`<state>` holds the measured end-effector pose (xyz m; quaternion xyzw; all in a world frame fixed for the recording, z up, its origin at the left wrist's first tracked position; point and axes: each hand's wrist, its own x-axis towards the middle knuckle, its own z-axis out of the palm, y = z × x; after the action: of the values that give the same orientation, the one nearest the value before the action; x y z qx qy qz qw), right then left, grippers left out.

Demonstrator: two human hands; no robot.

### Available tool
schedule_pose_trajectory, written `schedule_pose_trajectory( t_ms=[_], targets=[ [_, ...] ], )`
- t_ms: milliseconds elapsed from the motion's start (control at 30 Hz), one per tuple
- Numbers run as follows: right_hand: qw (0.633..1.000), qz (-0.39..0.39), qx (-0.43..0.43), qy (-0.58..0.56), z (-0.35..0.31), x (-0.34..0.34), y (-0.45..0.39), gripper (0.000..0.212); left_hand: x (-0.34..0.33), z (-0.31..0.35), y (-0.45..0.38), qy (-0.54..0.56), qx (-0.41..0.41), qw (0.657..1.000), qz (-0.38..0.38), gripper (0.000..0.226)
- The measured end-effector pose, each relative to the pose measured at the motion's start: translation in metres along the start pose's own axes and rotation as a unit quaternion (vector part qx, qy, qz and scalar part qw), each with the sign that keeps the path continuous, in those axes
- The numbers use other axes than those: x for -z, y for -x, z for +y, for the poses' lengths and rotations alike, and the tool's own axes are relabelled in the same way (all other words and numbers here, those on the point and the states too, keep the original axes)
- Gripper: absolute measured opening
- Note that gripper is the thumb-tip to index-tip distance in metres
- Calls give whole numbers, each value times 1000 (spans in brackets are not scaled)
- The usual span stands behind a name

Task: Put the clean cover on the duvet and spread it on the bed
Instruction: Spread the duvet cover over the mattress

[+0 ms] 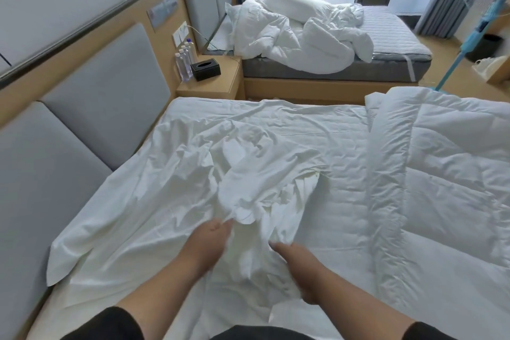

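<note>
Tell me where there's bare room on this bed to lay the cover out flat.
The flattest free patch is the sheet strip between the bunched cover and the folded duvet, plus the far band toward the nightstand. The right side is taken by the duvet. The near middle is crowded: both hands, left hand and right hand, are in the bunched cloth.

my left hand (211, 240) reaching forward, fingers curled into cloth | my right hand (296, 262) near it, fingers curled down, gripping | both forearms bare, extended, dark sleeves
</note>
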<state>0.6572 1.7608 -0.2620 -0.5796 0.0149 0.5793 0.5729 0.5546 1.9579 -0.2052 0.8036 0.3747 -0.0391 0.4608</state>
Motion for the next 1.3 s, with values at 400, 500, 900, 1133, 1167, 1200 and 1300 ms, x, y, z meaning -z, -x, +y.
schedule_pose_trajectory(
  t_ms=[400,500,900,1133,1167,1200,1300],
  targets=[
    [998,-36,-36,-44,-36,-47,-25,64,13,16,3,-182,-189,956,-134,28],
    [999,2,-32,12,-48,-53,-29,58,14,12,1,-196,-217,951,-101,30],
    [985,164,19,-57,-101,-71,-56,23,-35,-36,36,-263,-410,872,-50,26],
    [975,87,78,-191,-101,-101,-50,11,-82,-79,2,-10,-11,999,-45,87],
    [973,79,86,-201,-103,-106,-47,9,-83,-80,-5,38,26,999,-9,90],
    [971,77,94,-206,-106,-111,-45,8,-83,-82,-13,73,58,996,18,93],
    [972,65,109,-198,-112,-124,-37,7,-83,-86,-34,56,134,989,39,120]
  ],
)
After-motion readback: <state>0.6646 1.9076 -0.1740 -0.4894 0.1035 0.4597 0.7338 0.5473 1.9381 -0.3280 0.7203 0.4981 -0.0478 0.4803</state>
